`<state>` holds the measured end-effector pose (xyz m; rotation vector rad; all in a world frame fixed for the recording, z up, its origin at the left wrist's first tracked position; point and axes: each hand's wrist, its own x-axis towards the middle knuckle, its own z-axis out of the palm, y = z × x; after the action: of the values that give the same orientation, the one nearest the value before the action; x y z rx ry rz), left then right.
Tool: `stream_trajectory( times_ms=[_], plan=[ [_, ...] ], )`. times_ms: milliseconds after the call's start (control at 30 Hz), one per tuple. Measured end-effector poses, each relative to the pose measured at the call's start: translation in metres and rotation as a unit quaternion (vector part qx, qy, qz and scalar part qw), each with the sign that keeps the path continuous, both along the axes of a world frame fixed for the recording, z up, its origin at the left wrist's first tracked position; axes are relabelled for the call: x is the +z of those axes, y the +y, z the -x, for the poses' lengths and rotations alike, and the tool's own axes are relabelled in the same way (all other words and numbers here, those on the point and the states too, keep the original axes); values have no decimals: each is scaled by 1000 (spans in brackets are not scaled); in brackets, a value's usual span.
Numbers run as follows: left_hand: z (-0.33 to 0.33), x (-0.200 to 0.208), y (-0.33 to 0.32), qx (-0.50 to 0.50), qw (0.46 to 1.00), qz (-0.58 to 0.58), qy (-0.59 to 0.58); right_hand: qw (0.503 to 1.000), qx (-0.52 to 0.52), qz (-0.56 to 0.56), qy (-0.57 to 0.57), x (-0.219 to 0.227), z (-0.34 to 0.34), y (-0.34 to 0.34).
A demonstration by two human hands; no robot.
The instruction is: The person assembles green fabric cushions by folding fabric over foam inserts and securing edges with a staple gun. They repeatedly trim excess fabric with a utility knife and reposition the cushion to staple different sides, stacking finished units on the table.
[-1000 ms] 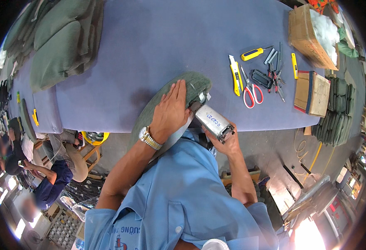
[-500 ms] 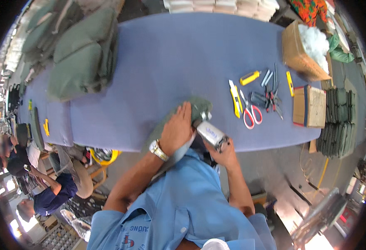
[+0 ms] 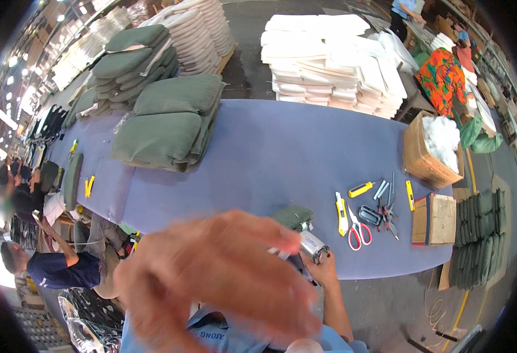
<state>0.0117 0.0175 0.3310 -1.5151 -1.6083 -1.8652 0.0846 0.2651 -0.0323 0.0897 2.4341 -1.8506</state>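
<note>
The silver tool is clasped by the right hand near the front edge of the blue table; the green cushion, partly hidden, is located just beyond. The blurred left hand is raised, loosely spread, nothing seen gripped. Open surface is provided behind the cushion.

A worker wears a light-blue shirt marked with dark-blue lettering. Both the left hand, blurred, and the right hand are bare, as is the right forearm.
</note>
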Motion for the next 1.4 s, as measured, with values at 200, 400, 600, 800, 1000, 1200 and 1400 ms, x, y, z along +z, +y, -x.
stream_trajectory(
  times_ms=[200,400,600,800,1000,1200,1400],
  plan=[
    [-13,0,8,-24,999,-32,16,998,-14,-65,-21,10,-2,-3],
    [-10,-21,18,-8,999,-35,-3,998,-23,-55,-2,12,-5,-2],
    [-10,-26,5,5,1000,-19,8,996,-2,-83,-19,12,-7,4],
    [10,-22,-17,45,994,90,42,997,-12,-39,-58,18,-7,1],
    [96,-247,-11,133,906,279,-290,997,-2,-64,-45,8,-2,0],
    [58,-412,-10,43,765,456,-453,998,-9,-54,-37,14,1,-1],
    [44,-392,-7,14,759,456,-464,999,-7,-34,-28,17,2,-2]
  ],
)
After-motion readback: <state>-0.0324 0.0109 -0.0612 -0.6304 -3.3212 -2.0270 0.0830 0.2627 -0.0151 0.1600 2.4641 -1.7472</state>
